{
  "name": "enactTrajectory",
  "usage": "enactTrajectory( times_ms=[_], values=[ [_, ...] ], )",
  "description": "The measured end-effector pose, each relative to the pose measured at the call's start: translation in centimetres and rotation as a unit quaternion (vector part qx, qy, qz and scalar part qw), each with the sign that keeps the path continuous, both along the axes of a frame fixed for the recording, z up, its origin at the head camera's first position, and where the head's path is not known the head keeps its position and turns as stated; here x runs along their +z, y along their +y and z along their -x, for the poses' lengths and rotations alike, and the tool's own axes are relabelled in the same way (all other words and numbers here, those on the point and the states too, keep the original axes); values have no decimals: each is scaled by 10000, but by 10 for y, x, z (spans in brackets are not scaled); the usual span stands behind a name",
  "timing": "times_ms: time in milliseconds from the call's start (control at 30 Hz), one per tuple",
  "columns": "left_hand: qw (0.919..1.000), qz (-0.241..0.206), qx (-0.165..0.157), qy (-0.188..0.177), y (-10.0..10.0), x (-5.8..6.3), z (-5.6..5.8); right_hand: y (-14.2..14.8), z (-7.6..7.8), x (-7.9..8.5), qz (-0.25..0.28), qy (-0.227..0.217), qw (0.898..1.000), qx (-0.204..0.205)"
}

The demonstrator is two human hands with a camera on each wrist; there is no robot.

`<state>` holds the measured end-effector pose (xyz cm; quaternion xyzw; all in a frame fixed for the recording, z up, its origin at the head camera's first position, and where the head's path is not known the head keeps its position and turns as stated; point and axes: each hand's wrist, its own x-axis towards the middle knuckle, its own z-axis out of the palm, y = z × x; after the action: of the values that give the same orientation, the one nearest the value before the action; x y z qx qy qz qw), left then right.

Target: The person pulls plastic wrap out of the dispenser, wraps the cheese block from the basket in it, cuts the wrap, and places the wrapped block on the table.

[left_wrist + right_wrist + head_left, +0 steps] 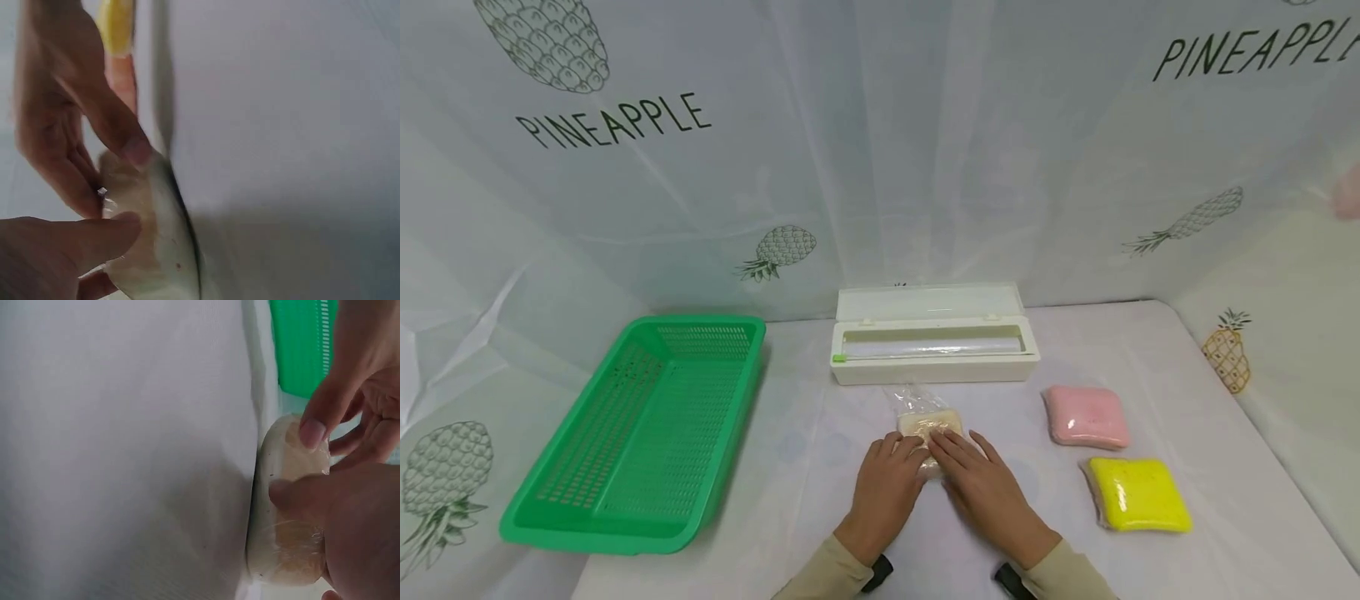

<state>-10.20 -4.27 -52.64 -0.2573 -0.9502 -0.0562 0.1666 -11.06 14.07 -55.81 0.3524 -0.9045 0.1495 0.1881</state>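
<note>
A cream block [917, 423] with rounded edges, wrapped in clear plastic film, lies on the table in front of me. The left hand [883, 493] holds its left part, fingers bent over the top. On the right part, the right hand [988, 492] lays its fingers across the upper face. Seen from the left wrist, the left thumb [122, 234] presses the near side of the block [169, 244]. The right thumb [294, 494] presses that side too in the right wrist view. A loose flap of clear film [917, 398] sticks out beyond the block's far edge.
A white cling film dispenser [932, 369] with its lid raised stands behind the block. At the left is a green plastic basket [703, 500]. A pink wrapped block [1086, 417] and a yellow wrapped block [1138, 494] lie to the right. Pineapple-print sheeting [917, 167] surrounds the table.
</note>
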Motion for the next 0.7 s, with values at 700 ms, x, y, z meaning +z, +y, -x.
enactTrajectory(
  times_ms=[700],
  values=[
    [9980,-324,-270,-473,-11,-2,-7,-7,-17,19,-144,-26,9999,-55]
  ],
)
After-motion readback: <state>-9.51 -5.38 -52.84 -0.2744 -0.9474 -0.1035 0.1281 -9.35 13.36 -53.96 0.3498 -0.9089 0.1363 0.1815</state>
